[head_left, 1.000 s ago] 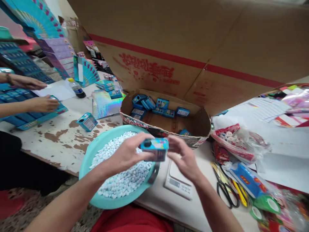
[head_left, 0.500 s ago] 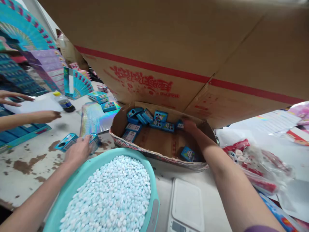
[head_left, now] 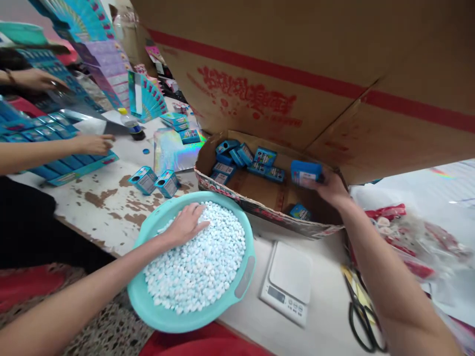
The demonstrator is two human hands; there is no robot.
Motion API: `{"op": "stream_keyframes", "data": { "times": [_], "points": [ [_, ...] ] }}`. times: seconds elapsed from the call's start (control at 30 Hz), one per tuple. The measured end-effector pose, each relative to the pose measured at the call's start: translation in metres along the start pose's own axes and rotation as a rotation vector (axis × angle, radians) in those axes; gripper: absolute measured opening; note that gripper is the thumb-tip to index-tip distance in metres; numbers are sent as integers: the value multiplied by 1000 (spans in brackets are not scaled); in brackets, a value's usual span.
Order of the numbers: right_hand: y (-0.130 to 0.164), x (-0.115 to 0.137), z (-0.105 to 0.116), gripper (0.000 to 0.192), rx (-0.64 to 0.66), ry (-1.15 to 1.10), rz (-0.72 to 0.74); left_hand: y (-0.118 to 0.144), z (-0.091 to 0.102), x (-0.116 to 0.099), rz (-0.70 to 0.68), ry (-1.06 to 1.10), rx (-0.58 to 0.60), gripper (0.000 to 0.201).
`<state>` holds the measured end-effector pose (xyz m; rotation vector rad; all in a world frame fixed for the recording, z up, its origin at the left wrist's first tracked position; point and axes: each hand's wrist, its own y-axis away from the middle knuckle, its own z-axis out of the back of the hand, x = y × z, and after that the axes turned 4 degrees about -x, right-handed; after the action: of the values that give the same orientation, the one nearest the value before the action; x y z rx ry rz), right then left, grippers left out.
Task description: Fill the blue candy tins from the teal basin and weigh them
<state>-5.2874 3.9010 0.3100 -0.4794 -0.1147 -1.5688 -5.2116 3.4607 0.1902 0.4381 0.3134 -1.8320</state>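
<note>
My left hand [head_left: 185, 225] lies with fingers stretched out on a heap of small pale blue and white tablets [head_left: 200, 269]. They fill a turquoise basin [head_left: 136, 291]. Over the shallow cardboard box [head_left: 252, 189], my right hand [head_left: 332, 188] grips a small blue carton [head_left: 304, 171], blurred by motion. Several similar cartons lie inside that box, with one single carton [head_left: 300, 212] near its front right corner. Left of the basin, two blue cartons with open round holes stand on the table: a left one [head_left: 144, 180] and a right one [head_left: 167, 184].
A white digital scale [head_left: 291, 272] and black-handled scissors [head_left: 358, 316] lie in front of the box. A large cardboard flap [head_left: 315, 44] rises behind it. At left, a co-worker's hands [head_left: 94, 144] work by a display tray [head_left: 85, 170] near a dark-capped bottle [head_left: 133, 126].
My left hand has let go of a carton on the table and moved right onto the tablets. My right hand has lifted a carton from the box's back right.
</note>
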Motion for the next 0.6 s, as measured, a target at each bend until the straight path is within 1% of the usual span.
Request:
{"op": "stream_keyframes", "data": {
  "times": [0.03, 0.07, 0.13, 0.17, 0.23, 0.3, 0.37, 0.43, 0.5, 0.6],
  "points": [
    [30, 11, 7, 39, -60, -212, 61, -1, -4, -5, 23, -16, 12, 58],
    [62, 24, 10, 41, -88, -380, 109, -2, -7, -10, 44, -36, 21, 60],
    [124, 48, 5, 43, -106, -590, 132, 1, -9, -23, 83, -82, 43, 61],
    [151, 58, -1, 41, -90, -658, 111, 4, -9, -30, 103, -111, 57, 61],
    [191, 75, -18, 36, -38, -847, -38, 12, -8, -42, 132, -147, 91, 58],
    [213, 85, -34, 39, 25, -1095, -277, 20, -6, -48, 140, -120, 120, 52],
    [224, 89, -44, 45, 134, -1325, -540, 26, -3, -50, 140, -65, 116, 44],
    [231, 90, -47, 47, 249, -1456, -745, 30, 0, -49, 155, 6, 85, 38],
    [237, 90, -47, 46, 299, -1496, -853, 31, 3, -48, 199, 108, 40, 34],
    [248, 88, -45, 41, 274, -1481, -888, 32, 4, -48, 294, 349, 15, 29]
  ]
}}
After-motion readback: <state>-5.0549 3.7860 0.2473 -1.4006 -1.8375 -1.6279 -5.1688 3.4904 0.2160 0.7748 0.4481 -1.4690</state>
